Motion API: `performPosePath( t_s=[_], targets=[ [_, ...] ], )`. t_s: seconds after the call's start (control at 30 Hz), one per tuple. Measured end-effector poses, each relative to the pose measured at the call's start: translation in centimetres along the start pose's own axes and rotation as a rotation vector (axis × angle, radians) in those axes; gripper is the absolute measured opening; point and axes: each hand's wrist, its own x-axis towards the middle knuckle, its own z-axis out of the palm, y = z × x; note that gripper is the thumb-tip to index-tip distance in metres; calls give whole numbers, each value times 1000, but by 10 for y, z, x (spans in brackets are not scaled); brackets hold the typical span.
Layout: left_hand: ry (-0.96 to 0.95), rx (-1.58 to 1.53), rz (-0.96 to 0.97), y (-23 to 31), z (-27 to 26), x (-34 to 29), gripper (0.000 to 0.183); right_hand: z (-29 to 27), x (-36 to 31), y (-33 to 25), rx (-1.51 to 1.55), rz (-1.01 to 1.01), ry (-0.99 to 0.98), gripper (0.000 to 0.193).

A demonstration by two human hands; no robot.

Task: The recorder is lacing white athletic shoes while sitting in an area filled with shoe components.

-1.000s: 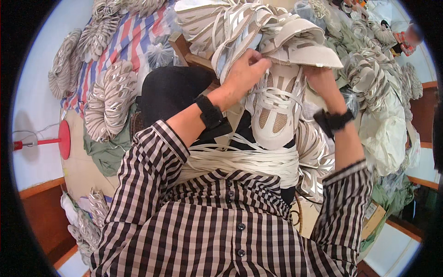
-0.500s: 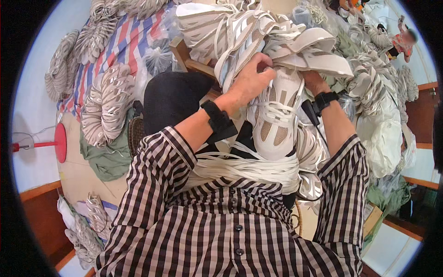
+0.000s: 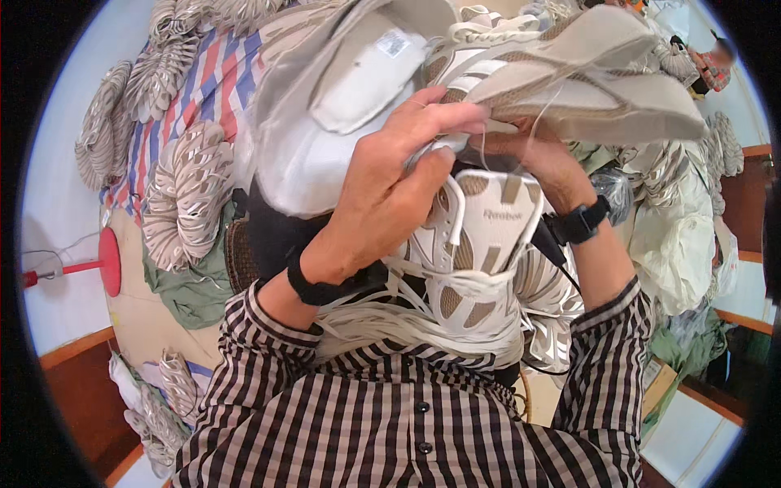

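Note:
My left hand (image 3: 390, 183) reaches in among several beige and white shoes, its fingers stretched to the right and the thumb apart from them. A thin pale thread (image 3: 530, 146) loops beside its fingertips; whether they touch it I cannot tell. My right hand (image 3: 547, 161) is curled under the edge of a raised shoe (image 3: 594, 102), its fingertips partly hidden. Left of them, a tilted shoe (image 3: 285, 154) shows its white insole (image 3: 366, 89). Below the hands lies a laced shoe (image 3: 496, 220), tongue up, over a bundle of flat white laces (image 3: 390, 329) across my lap.
Bundled shoe parts (image 3: 189, 195) lie at the left on a green cloth (image 3: 191, 293), near a striped sheet (image 3: 213, 73). A red round stand (image 3: 110, 262) is at the far left. White plastic bags (image 3: 671, 256) sit at the right. Another person (image 3: 716, 65) is at the upper right.
The shoes above my hands have come up closer and spread apart, baring an insole at the left. The laced shoe has slid down toward my lap. My left hand's thumb has parted from its fingers.

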Motion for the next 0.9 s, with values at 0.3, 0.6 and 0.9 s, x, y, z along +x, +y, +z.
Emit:
performPosePath(
  t_s=[0.3,0.6,0.9],
  targets=[
    [-58,288,115,12,30,-18,42,14,-31,45,165,-57,171,36],
    [-85,308,273,81,27,-48,43,5,-83,59,-478,-282,228,27],
    [49,518,293,53,12,-29,21,38,-3,-9,30,-281,-114,40]
  ],
)
